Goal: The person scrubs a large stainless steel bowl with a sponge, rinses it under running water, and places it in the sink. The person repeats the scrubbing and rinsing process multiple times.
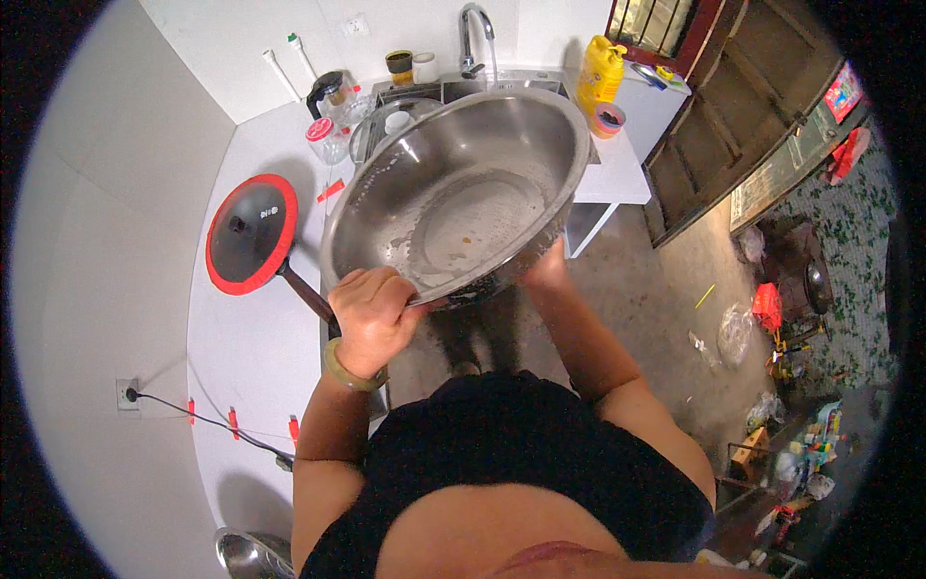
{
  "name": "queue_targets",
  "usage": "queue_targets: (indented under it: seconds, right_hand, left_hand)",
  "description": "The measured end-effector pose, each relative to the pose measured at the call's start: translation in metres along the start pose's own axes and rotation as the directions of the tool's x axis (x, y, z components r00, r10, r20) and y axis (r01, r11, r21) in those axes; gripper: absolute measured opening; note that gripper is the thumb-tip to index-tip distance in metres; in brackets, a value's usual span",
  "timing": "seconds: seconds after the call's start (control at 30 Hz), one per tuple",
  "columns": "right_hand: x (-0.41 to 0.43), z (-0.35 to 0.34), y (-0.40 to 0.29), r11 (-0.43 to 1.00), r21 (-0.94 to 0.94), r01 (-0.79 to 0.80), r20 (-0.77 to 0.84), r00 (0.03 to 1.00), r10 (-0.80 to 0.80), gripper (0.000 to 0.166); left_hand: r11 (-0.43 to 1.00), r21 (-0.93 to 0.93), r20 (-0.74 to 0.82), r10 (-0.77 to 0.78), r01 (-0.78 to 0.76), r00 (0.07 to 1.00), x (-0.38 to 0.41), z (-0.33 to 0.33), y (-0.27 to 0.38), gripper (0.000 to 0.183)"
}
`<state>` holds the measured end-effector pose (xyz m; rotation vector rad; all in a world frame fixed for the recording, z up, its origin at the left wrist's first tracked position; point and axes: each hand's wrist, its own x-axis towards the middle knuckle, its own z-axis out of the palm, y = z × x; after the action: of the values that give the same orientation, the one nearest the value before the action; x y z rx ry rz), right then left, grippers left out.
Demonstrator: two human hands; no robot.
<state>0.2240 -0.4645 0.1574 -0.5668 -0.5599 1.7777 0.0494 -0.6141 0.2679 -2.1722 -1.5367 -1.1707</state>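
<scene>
A large stainless steel basin [481, 210] is tilted in front of me, its wet inside facing up toward me. Drops, foamy streaks and a small brownish bit lie on its bottom. My left hand [376, 311], with a bangle [354, 369] at the wrist, grips the near left rim. Under the right side, my right hand [546, 266] supports the basin from below; its fingers are mostly hidden. Beyond the basin, water runs from the curved faucet [466, 43] toward the sink [463, 88], which the basin largely covers.
A pan with a red-rimmed glass lid [253, 231] sits on the white counter [253, 326], its handle reaching toward my left wrist. Jars and a glass pot [331, 90] stand left of the sink. A yellow pump bottle [600, 72] stands right of it. A power cord [210, 418] crosses the counter.
</scene>
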Motion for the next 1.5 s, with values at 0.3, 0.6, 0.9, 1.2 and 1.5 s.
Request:
queue_targets:
  seconds: [0.3, 0.6, 0.9, 1.2, 1.5]
  right_hand:
    - [0.066, -0.044, 0.018, 0.995, 0.099, -0.007, -0.003, 1.000, 0.008, 0.052]
    - [0.092, -0.053, 0.015, 0.992, 0.119, -0.050, -0.017, 0.998, 0.053, 0.051]
    - [0.153, -0.065, 0.007, 0.990, 0.132, -0.057, -0.013, 0.998, 0.060, 0.050]
    - [0.142, 0.011, -0.029, 0.905, -0.326, 0.272, 0.158, 0.960, -0.232, 0.053]
    - [0.139, 0.022, -0.068, -0.002, -0.405, 0.914, 0.826, 0.365, -0.429, 0.043]
  left_hand:
    - [0.992, -0.034, 0.002, 0.118, -0.118, 0.993, -0.008, 0.005, -0.046, 0.026]
    - [0.990, -0.050, 0.063, 0.132, -0.129, 0.989, -0.006, 0.007, -0.055, 0.022]
    - [0.951, -0.244, -0.077, -0.212, 0.188, 0.974, 0.035, 0.028, -0.056, 0.023]
    - [0.539, -0.701, -0.184, -0.769, 0.467, 0.612, 0.092, 0.108, -0.058, 0.025]
    - [0.338, -0.859, -0.182, -0.904, 0.385, 0.387, 0.104, 0.136, -0.073, 0.028]
